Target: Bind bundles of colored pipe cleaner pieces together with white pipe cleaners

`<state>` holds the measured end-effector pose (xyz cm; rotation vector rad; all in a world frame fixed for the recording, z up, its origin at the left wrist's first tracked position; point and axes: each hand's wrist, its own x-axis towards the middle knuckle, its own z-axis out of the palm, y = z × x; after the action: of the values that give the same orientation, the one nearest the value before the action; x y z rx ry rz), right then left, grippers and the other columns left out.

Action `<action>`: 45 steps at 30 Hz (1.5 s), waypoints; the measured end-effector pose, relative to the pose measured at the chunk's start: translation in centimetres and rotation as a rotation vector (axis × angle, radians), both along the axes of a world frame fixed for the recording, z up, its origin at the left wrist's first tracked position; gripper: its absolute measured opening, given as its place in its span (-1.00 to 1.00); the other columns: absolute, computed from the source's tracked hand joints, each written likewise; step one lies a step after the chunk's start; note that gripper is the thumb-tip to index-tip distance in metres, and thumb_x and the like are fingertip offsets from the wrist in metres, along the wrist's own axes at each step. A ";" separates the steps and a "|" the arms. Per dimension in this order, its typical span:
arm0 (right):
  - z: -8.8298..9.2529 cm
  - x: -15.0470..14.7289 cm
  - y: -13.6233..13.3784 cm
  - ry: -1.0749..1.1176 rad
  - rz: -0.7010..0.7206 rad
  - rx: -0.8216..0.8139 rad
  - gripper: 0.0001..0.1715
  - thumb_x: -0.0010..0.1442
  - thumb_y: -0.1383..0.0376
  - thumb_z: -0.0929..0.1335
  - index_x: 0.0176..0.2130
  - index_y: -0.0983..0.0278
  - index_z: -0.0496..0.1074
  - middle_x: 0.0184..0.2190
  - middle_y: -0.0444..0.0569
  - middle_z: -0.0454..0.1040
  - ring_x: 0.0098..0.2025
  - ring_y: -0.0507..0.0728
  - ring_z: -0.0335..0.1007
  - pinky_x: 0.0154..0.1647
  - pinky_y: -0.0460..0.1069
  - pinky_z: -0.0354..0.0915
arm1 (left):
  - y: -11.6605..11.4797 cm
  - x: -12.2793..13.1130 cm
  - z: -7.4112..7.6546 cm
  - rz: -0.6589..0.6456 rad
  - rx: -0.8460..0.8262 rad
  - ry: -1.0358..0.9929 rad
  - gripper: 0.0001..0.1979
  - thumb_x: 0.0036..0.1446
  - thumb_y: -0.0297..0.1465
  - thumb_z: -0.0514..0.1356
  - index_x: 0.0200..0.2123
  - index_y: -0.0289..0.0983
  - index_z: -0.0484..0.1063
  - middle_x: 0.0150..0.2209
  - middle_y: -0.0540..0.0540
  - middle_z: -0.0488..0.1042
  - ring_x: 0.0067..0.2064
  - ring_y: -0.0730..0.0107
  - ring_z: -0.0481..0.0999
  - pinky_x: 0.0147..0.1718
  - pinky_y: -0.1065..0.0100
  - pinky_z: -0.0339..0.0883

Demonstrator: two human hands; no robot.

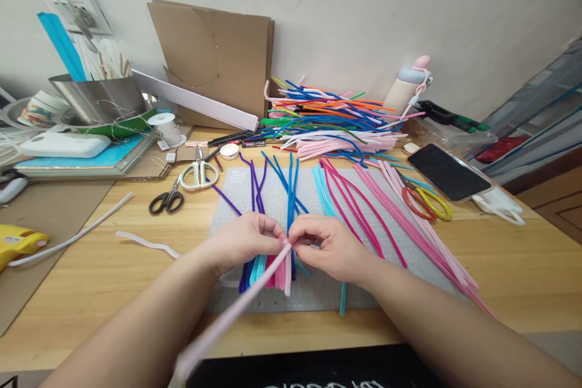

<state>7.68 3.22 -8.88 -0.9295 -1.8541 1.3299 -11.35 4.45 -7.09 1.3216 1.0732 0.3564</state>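
Observation:
A pale pink pipe cleaner (pixel 240 304) runs from my fingertips down toward the lower left, its near end blurred. My left hand (pixel 245 237) pinches it at its upper end. The thumb and fingers of my right hand (pixel 331 248) close on the same end, touching the left fingertips. Beneath my hands, a row of folded pipe cleaners (pixel 276 279) in purple, blue, turquoise, hot pink and pale pink lies on a grey cutting mat (pixel 318 300). Beyond them are loose blue pipe cleaners (pixel 291 185), hot pink pipe cleaners (pixel 352 200) and light pink pipe cleaners (pixel 400 215).
Black scissors (pixel 167 200) and white-handled scissors (pixel 199 174) lie at left, red-and-yellow-handled scissors (pixel 427 203) at right. A phone (pixel 448 171) rests nearby. Behind are a pipe-cleaner heap (pixel 336 118), a bottle (pixel 404 91) and cardboard (pixel 213 60). A yellow tool (pixel 20 242) sits far left.

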 end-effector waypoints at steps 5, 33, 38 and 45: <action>0.0 -0.2 0.2 -0.013 -0.032 -0.356 -0.89 0.12 0.26 0.29 -0.38 0.26 0.31 -0.51 -0.16 0.35 -0.53 -0.02 0.26 -0.53 -0.10 0.12 | -0.2 0.3 0.4 0.019 0.170 0.115 -0.84 -0.04 -0.31 0.22 -0.48 -0.30 0.43 -0.57 -0.03 0.51 -0.54 0.43 0.45 -0.53 0.44 0.26; 0.1 0.2 0.0 -0.307 0.056 -0.053 -0.84 0.18 0.24 0.31 -0.36 0.29 0.36 -0.47 -0.15 0.33 -0.42 0.00 0.19 -0.44 -0.10 0.11 | 0.0 0.1 -0.1 -0.102 0.309 0.174 -0.89 -0.05 -0.40 0.18 -0.44 -0.32 0.45 -0.47 -0.01 0.49 -0.42 0.43 0.42 -0.42 0.46 0.24; 0.3 0.1 0.1 -0.257 0.057 -0.117 -0.79 0.18 0.24 0.30 -0.44 0.30 0.32 -0.56 -0.20 0.21 -0.49 -0.03 0.08 -0.49 -0.11 0.06 | 0.0 0.0 -0.3 -0.025 0.296 0.174 -0.88 -0.09 -0.38 0.22 -0.42 -0.30 0.41 -0.48 -0.01 0.49 -0.43 0.43 0.41 -0.47 0.47 0.22; 0.3 0.1 0.2 -0.207 0.126 -0.210 -0.79 0.16 0.24 0.31 -0.46 0.31 0.33 -0.55 -0.18 0.25 -0.49 -0.02 0.11 -0.47 -0.10 0.09 | -0.2 -0.2 0.2 -0.116 0.233 0.124 -0.89 -0.05 -0.39 0.20 -0.43 -0.32 0.43 -0.47 -0.04 0.51 -0.46 0.44 0.42 -0.47 0.46 0.23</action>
<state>7.73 3.39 -8.59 -1.1093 -1.9826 1.5802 -11.58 4.22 -6.92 1.6239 1.0756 0.3231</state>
